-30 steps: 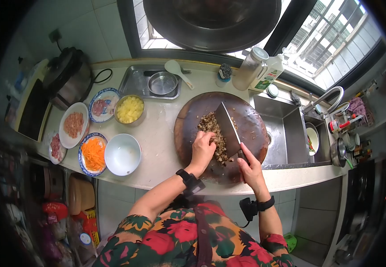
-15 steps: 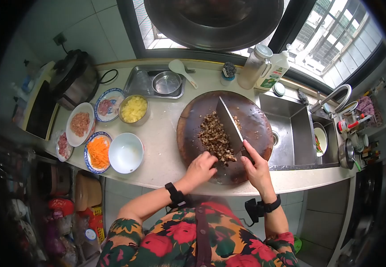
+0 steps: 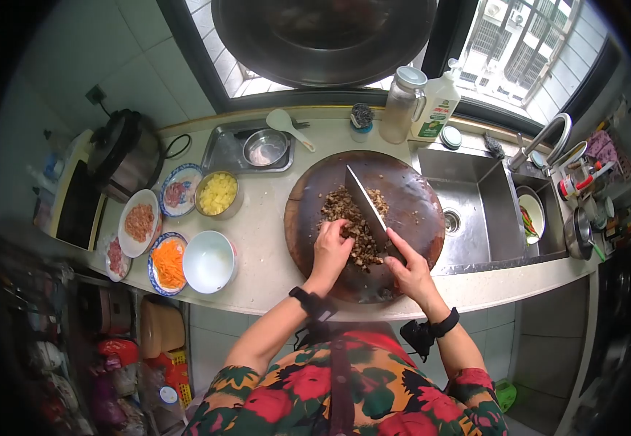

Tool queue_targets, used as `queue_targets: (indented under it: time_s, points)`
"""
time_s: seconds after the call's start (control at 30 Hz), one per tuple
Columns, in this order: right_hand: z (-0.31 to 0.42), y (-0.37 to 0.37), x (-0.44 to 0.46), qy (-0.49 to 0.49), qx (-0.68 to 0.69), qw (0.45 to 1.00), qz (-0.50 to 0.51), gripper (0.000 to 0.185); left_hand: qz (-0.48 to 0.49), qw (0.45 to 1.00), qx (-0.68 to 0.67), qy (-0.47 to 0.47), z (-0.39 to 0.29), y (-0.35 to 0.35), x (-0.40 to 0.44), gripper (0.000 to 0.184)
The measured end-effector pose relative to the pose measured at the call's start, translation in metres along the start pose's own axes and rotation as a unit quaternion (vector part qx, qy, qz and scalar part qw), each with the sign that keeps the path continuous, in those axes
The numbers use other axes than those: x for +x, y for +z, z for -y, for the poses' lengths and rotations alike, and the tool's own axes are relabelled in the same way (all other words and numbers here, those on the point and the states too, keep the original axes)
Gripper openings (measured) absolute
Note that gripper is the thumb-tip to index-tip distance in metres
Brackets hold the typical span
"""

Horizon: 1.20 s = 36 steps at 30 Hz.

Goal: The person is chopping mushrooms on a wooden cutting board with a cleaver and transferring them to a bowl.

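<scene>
My right hand (image 3: 411, 272) grips the handle of a cleaver (image 3: 366, 203), whose broad blade stands on edge across a round wooden chopping board (image 3: 410, 189). Finely chopped brown bits, apparently mushrooms (image 3: 362, 247), form a pile left of the blade, with some beyond it on the right. At the pile's left side is my left hand (image 3: 332, 254), its fingers bent and closed on the chopped bits. The fingertips are partly hidden among the pieces.
Left of the board stand a white bowl (image 3: 209, 261), shredded carrot (image 3: 168, 263), a metal bowl of diced yellow pieces (image 3: 218, 193) and minced meat (image 3: 139, 222). Behind are a metal tray (image 3: 221, 149) and a glass jug (image 3: 400, 109). A sink (image 3: 468, 218) lies right.
My left hand has moved up from the pile's near edge to its left side, onto the chopped bits. The cleaver stays in my right hand, almost in place. The view has shifted slightly.
</scene>
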State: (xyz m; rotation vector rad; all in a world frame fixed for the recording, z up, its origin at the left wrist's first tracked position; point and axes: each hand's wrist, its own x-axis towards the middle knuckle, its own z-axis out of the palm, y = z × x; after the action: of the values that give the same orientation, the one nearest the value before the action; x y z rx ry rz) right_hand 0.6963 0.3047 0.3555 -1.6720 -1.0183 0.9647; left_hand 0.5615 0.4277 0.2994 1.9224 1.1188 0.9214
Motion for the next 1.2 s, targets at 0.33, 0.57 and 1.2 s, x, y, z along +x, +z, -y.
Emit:
queue_targets:
  time_s: [0.33, 0.57, 1.2]
  points:
    - [-0.002, -0.004, -0.01, -0.07, -0.229, 0.971, -0.019, 0.042, -0.059, 0.996, 0.067, -0.003, 0.001, -0.012, 0.026, 0.02]
    - [0.025, -0.022, -0.016, -0.119, -0.152, 0.981, -0.021, 0.045, -0.051, 0.981, 0.189, 0.005, 0.044, -0.016, 0.005, 0.027]
    - [0.016, -0.033, -0.014, -0.106, -0.176, 0.978, 0.031, 0.042, -0.062, 0.992, 0.094, -0.059, 0.046, -0.015, 0.012, 0.022]
